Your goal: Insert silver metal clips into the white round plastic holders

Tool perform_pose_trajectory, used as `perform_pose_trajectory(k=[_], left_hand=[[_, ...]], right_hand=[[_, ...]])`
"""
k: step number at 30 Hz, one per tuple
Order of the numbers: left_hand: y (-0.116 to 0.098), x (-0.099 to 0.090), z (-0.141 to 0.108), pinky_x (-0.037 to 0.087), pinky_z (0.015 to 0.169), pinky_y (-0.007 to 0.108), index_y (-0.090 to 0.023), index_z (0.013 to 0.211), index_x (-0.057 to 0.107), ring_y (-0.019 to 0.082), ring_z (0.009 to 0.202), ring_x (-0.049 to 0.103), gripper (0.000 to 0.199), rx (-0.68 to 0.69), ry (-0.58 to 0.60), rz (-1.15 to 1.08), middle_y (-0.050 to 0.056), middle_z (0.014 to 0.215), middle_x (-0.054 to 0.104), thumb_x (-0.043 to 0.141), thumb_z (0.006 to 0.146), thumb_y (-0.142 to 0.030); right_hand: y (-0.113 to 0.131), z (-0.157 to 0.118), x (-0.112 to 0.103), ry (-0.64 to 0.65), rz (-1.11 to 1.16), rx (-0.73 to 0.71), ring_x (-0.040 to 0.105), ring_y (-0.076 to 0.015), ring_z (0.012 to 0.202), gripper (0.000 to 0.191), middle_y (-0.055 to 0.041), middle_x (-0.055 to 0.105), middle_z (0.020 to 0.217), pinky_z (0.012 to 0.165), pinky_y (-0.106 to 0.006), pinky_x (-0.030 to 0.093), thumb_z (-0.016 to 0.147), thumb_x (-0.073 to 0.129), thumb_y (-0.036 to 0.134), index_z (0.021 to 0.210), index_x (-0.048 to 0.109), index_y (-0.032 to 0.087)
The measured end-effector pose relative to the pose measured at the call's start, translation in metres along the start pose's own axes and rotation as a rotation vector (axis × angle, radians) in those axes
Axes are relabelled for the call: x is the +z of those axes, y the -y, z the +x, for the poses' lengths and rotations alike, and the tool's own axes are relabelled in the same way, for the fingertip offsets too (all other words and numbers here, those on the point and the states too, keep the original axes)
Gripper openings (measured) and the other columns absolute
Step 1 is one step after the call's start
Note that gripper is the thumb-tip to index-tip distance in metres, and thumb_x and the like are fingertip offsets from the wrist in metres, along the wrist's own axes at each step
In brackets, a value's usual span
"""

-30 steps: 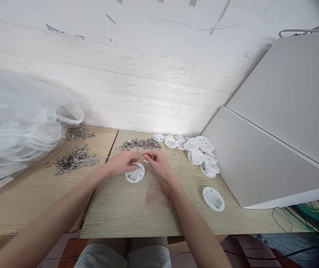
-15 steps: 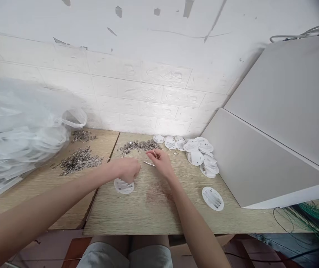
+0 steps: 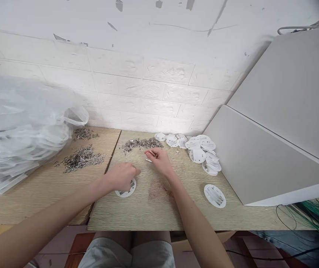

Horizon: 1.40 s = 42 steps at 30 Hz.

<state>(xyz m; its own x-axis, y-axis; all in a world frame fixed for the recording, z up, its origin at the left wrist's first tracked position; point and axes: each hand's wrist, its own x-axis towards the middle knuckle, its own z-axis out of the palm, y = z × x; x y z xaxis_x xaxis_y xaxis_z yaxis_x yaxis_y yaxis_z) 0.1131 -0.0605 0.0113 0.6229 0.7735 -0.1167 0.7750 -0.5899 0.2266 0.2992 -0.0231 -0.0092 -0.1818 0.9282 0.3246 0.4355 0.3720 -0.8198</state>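
My left hand [image 3: 122, 176] is over a white oval disc [image 3: 128, 190] on the wooden table, its fingers curled and partly hidden beneath the hand. My right hand [image 3: 159, 160] is pinched around a small brownish piece too small to name, and a thin silvery tool [image 3: 148, 160] shows at its left side. Just behind my right hand lies a pile of small metal parts [image 3: 139, 144]. Another white disc [image 3: 214, 196] lies alone to the right.
White discs [image 3: 197, 155] are heaped near the wall. Two more metal piles [image 3: 83, 160] lie at the left, beside a large plastic bag [image 3: 22, 130]. A grey box [image 3: 271, 160] stands at the right, with green wires [image 3: 315, 214] below it.
My left hand has shifted slightly left and down over the disc, uncovering its right part. The silvery tool shows less beside my right hand. The view has moved a little.
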Motion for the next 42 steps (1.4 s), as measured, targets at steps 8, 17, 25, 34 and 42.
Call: perform_pose_trajectory(k=[8, 17, 25, 34, 42], left_hand=[[0.027, -0.019, 0.017, 0.039, 0.043, 0.026, -0.02, 0.065, 0.052, 0.018, 0.05, 0.057, 0.008, -0.058, 0.177, -0.606, 0.001, 0.058, 0.058, 0.058, 0.06, -0.017], [0.038, 0.006, 0.049, 0.051, 0.048, 0.024, -0.013, 0.084, 0.063, 0.014, 0.06, 0.061, 0.034, -0.22, -0.295, -1.221, 0.005, 0.074, 0.065, 0.073, 0.069, -0.042], [0.05, 0.009, 0.047, 0.055, 0.057, 0.025, -0.011, 0.091, 0.073, 0.016, 0.07, 0.063, 0.04, -0.231, -0.219, -1.45, 0.011, 0.085, 0.07, 0.076, 0.07, -0.045], [0.055, 0.01, 0.048, 0.052, 0.053, 0.023, -0.011, 0.08, 0.073, 0.013, 0.063, 0.06, 0.037, -0.202, -0.163, -1.441, 0.008, 0.073, 0.068, 0.075, 0.071, -0.047], [0.052, 0.012, 0.049, 0.052, 0.053, 0.023, -0.01, 0.081, 0.072, 0.013, 0.062, 0.058, 0.042, -0.203, -0.196, -1.434, 0.007, 0.073, 0.067, 0.075, 0.069, -0.051]], right_hand=[[-0.004, 0.0, 0.001, 0.024, 0.042, 0.047, 0.053, -0.0167, 0.069, 0.031, -0.0026, 0.059, 0.071, 0.062, -0.028, 0.039, 0.086, 0.052, 0.044, 0.082, 0.066, 0.017], [-0.003, 0.0, 0.0, 0.02, 0.081, 0.04, 0.049, -0.0151, 0.065, 0.028, -0.001, 0.058, 0.072, 0.059, -0.027, 0.038, 0.087, 0.051, 0.042, 0.095, 0.065, 0.019], [-0.01, 0.002, 0.006, -0.013, 0.054, 0.051, 0.047, -0.0146, 0.065, 0.021, -0.0006, 0.056, 0.069, 0.059, -0.026, 0.036, 0.084, 0.052, 0.036, 0.08, 0.062, 0.018], [-0.008, 0.001, 0.009, -0.042, 0.055, 0.029, 0.056, -0.0168, 0.073, 0.022, -0.0044, 0.066, 0.08, 0.065, -0.028, 0.04, 0.085, 0.052, 0.031, 0.09, 0.068, 0.016], [-0.01, 0.003, 0.009, -0.103, -0.074, -0.041, 0.058, -0.0184, 0.078, 0.024, -0.007, 0.067, 0.092, 0.067, -0.03, 0.044, 0.089, 0.051, 0.03, 0.101, 0.067, 0.018]])
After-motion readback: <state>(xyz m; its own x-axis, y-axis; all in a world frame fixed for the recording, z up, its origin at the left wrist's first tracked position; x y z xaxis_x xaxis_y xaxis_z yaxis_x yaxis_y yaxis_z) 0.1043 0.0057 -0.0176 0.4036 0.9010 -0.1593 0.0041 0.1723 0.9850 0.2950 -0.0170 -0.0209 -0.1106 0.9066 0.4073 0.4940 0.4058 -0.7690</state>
